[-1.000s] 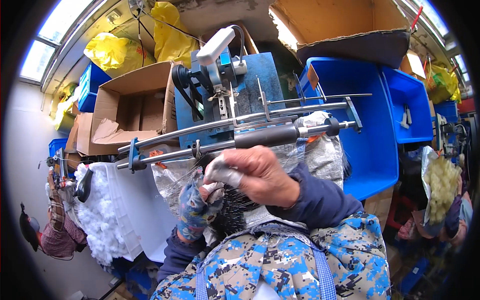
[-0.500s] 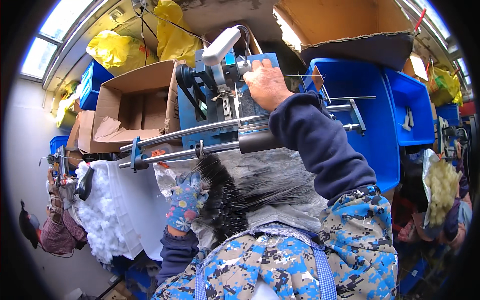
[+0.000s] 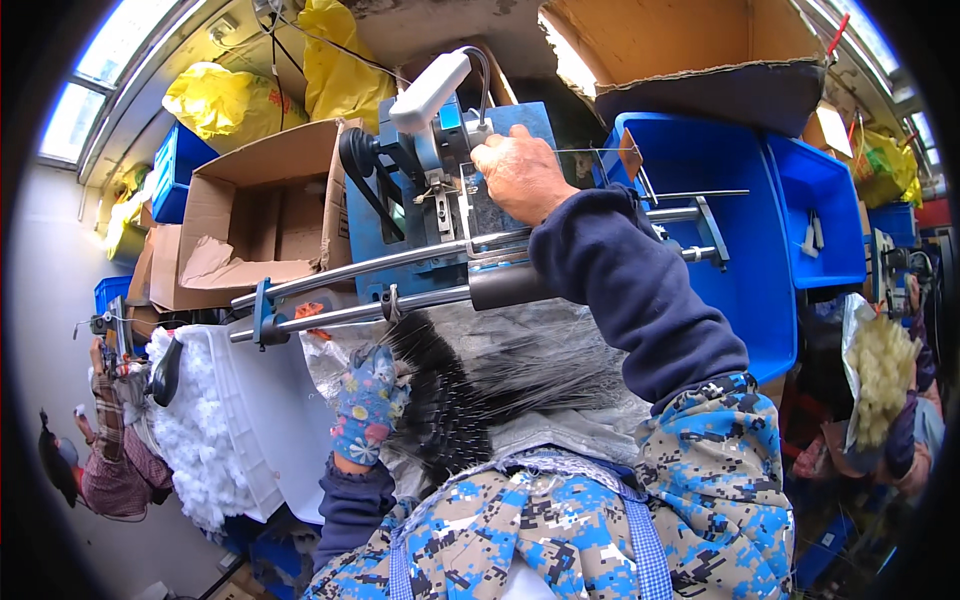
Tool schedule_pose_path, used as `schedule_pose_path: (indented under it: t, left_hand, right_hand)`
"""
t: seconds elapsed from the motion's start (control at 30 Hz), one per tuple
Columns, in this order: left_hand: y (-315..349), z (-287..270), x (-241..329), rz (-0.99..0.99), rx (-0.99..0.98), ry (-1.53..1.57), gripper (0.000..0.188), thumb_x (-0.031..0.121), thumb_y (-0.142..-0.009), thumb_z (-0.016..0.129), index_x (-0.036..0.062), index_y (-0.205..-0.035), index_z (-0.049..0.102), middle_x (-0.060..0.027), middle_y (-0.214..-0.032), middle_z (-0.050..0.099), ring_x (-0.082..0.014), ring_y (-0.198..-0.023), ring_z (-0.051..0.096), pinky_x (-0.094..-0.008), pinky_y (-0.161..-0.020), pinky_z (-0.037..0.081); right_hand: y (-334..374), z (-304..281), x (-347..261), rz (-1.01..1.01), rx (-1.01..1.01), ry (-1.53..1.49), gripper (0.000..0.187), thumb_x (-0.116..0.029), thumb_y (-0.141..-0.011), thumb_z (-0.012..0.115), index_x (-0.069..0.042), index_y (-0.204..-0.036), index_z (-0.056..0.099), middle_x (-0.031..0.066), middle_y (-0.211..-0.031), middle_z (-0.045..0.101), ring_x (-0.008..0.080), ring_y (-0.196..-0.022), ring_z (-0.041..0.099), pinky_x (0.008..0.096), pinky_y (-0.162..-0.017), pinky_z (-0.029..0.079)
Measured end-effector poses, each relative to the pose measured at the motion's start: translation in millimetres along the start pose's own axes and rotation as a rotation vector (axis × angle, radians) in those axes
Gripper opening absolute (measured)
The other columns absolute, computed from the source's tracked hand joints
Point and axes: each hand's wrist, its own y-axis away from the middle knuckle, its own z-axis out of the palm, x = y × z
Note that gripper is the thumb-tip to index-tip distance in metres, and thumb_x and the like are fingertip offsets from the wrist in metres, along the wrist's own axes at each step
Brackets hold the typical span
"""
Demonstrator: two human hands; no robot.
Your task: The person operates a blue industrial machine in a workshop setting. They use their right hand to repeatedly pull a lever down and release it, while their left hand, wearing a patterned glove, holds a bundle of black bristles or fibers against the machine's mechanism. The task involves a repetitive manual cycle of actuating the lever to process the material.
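my left hand (image 3: 365, 405): resting low in a blue flower-patterned fabric glove (image 3: 358, 415), its fingers facing the bristles; whether they are gripping any, i cannot tell.
dense fan of black bristles (image 3: 435, 400): spreading just beside that glove, looking already bunched.
loose dark strands (image 3: 515, 385): lying across a crinkled silver sheet (image 3: 575, 435), looking unbunched, so i am judging things partway along.
my right hand (image 3: 525, 178): reaching over a blue metal machine (image 3: 525, 112), forearm slanting forward, fingers curling; what they are holding, i cannot tell.
thin metal wire (image 3: 590, 151): running rightward from near that hand.
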Motion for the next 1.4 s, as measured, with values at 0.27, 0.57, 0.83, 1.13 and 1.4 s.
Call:
schedule_pose_path:
  t: [0.27,0.57,0.83,1.13,1.4]
  left_hand:
    - [-6.6,-1.6,9.3,0.078,0.055,-0.124,0.021,0.014,-0.069,0.065,0.0111,-0.09,0.062,-0.0099,-0.085,0.058,-0.03,-0.079,0.057,-0.0409,-0.067,0.046]
    - [-7.0,-6.2,13.0,0.054,0.184,-0.023,0.022,0.007,-0.064,0.065,0.0101,-0.085,0.064,-0.0119,-0.076,0.056,-0.0317,-0.074,0.056,-0.0401,-0.065,0.045]
    - [-7.2,-3.2,11.2,0.076,0.224,-0.013,0.025,0.013,-0.063,0.068,0.0101,-0.088,0.064,-0.0093,-0.081,0.059,-0.0293,-0.073,0.058,-0.0391,-0.064,0.047]
    - [-11.3,-2.2,21.1,0.081,0.233,0.062,0.022,0.01,-0.065,0.069,0.011,-0.086,0.063,-0.008,-0.078,0.06,-0.0282,-0.07,0.059,-0.0386,-0.062,0.047]
    - [-13.5,-3.7,26.8,0.104,0.197,0.082,0.022,0.007,-0.066,0.065,0.007,-0.088,0.062,-0.0115,-0.079,0.061,-0.0314,-0.072,0.059,-0.039,-0.065,0.046]
  right_hand:
    - [-2.7,0.4,-6.7,0.061,-0.073,0.128,0.011,-0.009,-0.073,0.054,-0.007,-0.081,0.062,0.0096,-0.082,0.061,0.0302,-0.084,0.056,0.041,-0.069,0.047]
    - [1.3,-5.0,-11.5,0.064,-0.077,0.217,0.01,-0.009,-0.074,0.055,-0.007,-0.082,0.061,0.0081,-0.085,0.061,0.0287,-0.087,0.056,0.0397,-0.069,0.047]
    - [1.0,-3.5,-9.6,0.033,-0.059,0.143,0.011,-0.008,-0.074,0.054,-0.006,-0.082,0.061,0.0095,-0.084,0.061,0.0297,-0.084,0.057,0.0394,-0.069,0.047]
    - [1.3,-5.0,-10.0,0.052,-0.061,0.159,0.011,-0.008,-0.074,0.054,-0.006,-0.082,0.06,0.0101,-0.083,0.062,0.03,-0.083,0.058,0.0407,-0.069,0.047]
    - [-4.1,5.6,-0.9,0.084,-0.072,-0.024,0.013,-0.012,-0.078,0.052,-0.007,-0.084,0.063,0.0091,-0.085,0.063,0.0293,-0.085,0.056,0.0422,-0.072,0.043]
